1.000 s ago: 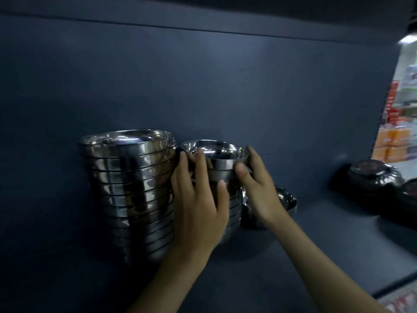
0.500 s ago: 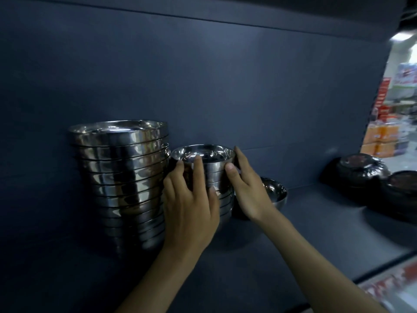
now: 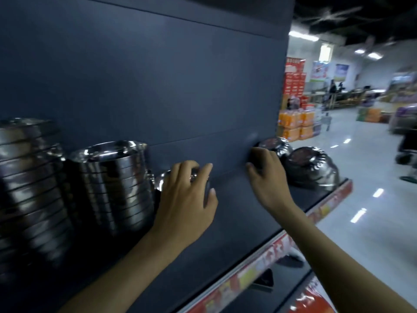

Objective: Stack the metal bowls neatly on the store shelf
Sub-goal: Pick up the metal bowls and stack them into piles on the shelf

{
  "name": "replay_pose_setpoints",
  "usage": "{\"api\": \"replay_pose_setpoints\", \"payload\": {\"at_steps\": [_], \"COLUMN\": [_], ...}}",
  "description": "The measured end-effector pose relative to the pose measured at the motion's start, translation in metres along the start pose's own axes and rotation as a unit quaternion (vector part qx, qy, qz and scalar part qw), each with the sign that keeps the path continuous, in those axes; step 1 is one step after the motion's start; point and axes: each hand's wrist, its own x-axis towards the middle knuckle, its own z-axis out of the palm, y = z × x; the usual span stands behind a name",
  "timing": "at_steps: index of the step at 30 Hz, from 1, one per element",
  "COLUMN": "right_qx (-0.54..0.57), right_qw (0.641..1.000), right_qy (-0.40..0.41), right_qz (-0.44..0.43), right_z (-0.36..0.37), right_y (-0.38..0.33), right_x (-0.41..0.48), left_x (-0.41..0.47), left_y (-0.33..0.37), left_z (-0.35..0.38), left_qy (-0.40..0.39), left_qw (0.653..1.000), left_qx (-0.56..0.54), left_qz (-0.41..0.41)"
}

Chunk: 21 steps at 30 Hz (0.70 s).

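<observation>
Two stacks of metal bowls stand on the dark shelf (image 3: pixel 237 222): a tall wide stack (image 3: pixel 29 177) at the far left and a narrower stack (image 3: pixel 112 184) to its right. Just right of the narrower stack sits a single metal bowl (image 3: pixel 161 180), mostly hidden under my left hand (image 3: pixel 185 199), whose fingers curl over its rim with the thumb on its right side. My right hand (image 3: pixel 268 177) is further right, fingers loosely bent against the left side of a plastic-wrapped dark bowl bundle (image 3: pixel 276 145), thumb spread apart from it.
A second wrapped bundle (image 3: pixel 313 168) stands at the shelf's right end. The shelf's front edge carries a red price strip (image 3: pixel 266 260). Past the shelf end lies a shiny store aisle with orange product packs (image 3: pixel 295 127) and distant displays.
The view has swung right. My left hand left the narrower stack and now covers the single bowl beside it. My right hand moved right along the shelf to the wrapped bundle.
</observation>
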Motion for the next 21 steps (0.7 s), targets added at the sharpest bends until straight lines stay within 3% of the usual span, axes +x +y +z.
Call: {"api": "replay_pose_setpoints", "payload": {"at_steps": [6,12,21], "right_qx": [-0.064,-0.074,-0.081], "right_qw": [0.992,0.981,0.975], "right_qy": [0.050,0.061,0.062], "right_qz": [0.095,0.167,0.196], "right_z": [-0.053,-0.085,-0.099], "right_y": [0.066,0.111,0.153], "right_x": [0.009,0.014,0.031], "left_x": [0.050,0.085,0.121], "left_y": [0.056,0.097,0.120], "left_z": [0.071,0.137,0.203], "left_qy": [-0.137,-0.213,-0.224], "left_qw": [0.971,0.896,0.831], "left_qx": [-0.163,-0.326,-0.410], "left_qz": [-0.107,-0.215,-0.302]}}
